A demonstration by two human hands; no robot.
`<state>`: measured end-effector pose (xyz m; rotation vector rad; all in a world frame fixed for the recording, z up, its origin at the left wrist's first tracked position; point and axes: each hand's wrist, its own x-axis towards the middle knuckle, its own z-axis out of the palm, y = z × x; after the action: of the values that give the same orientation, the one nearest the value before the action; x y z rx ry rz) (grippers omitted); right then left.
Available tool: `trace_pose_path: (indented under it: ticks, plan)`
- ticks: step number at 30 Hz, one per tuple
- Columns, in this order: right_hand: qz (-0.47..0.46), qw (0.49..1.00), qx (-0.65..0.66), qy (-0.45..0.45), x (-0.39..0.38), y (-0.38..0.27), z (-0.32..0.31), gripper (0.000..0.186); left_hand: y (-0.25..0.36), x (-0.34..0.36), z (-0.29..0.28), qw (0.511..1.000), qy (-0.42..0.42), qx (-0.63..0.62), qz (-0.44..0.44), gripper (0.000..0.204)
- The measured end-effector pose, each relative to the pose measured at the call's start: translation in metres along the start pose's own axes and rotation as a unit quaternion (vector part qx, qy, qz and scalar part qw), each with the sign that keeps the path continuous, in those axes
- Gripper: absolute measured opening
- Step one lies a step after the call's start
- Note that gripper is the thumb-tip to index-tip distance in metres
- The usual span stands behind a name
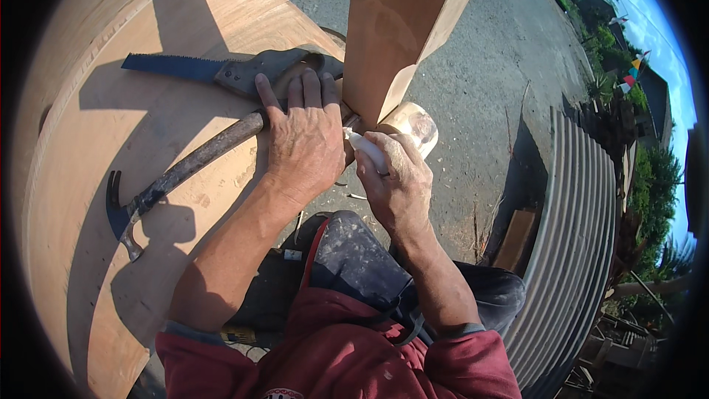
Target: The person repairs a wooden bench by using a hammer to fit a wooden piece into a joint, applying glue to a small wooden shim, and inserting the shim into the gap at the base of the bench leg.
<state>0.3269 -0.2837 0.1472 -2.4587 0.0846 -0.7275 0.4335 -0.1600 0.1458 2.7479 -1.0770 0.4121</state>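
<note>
My right hand (pixel 402 181) is closed around a small white squeeze bottle (pixel 371 154). Its tip points at the foot of an upright wooden board (pixel 384 29), with a white blob at the end. My left hand (pixel 306 140) lies with fingers stretched out beside that spot, its fingertips against the handle of a hand saw (pixel 247 74). A claw hammer (pixel 199 159) rests on the wooden panel (pixel 221 207), the end of its handle next to my left hand. What lies under the left palm is hidden.
A pale round-ended wood piece (pixel 413 127) sits beyond my right hand. Corrugated sheets (pixel 569 251) are stacked on the right, with a wooden plank (pixel 515 240) beside them. Grey paved ground (pixel 480 96) stretches behind the upright board.
</note>
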Motion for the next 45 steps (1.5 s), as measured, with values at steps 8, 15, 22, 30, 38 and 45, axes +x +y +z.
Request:
trace_pose_path:
  ticks: [8, 15, 22, 30, 38, 45]
  plan:
    - [0.055, 0.997, 0.021, 0.050, 0.001, -0.009, -0.003, 0.027, -0.002, -0.003, 0.000, 0.999, 0.019, -0.027, 0.002, 0.071]
    - [0.091, 0.977, 0.087, 0.174, -0.033, -0.003, 0.001, 0.034, 0.006, 0.004, -0.012, 0.998, -0.053, -0.034, -0.024, 0.078]
    - [0.274, 0.900, 0.307, 0.143, -0.049, -0.012, -0.005, 0.038, 0.005, 0.004, -0.003, 0.998, -0.050, -0.015, -0.032, 0.078]
    - [0.317, 0.759, 0.547, 0.156, -0.083, 0.001, 0.015, 0.053, 0.012, 0.010, -0.012, 0.994, -0.091, -0.016, -0.062, 0.088]
    - [0.156, 0.945, 0.249, 0.145, -0.095, 0.004, 0.029, 0.028, 0.005, 0.031, -0.018, 0.967, -0.231, -0.004, -0.106, 0.051]
    - [0.030, 0.993, 0.004, 0.113, -0.085, 0.017, 0.025, 0.030, 0.008, 0.024, -0.017, 0.985, -0.165, -0.009, -0.048, 0.052]
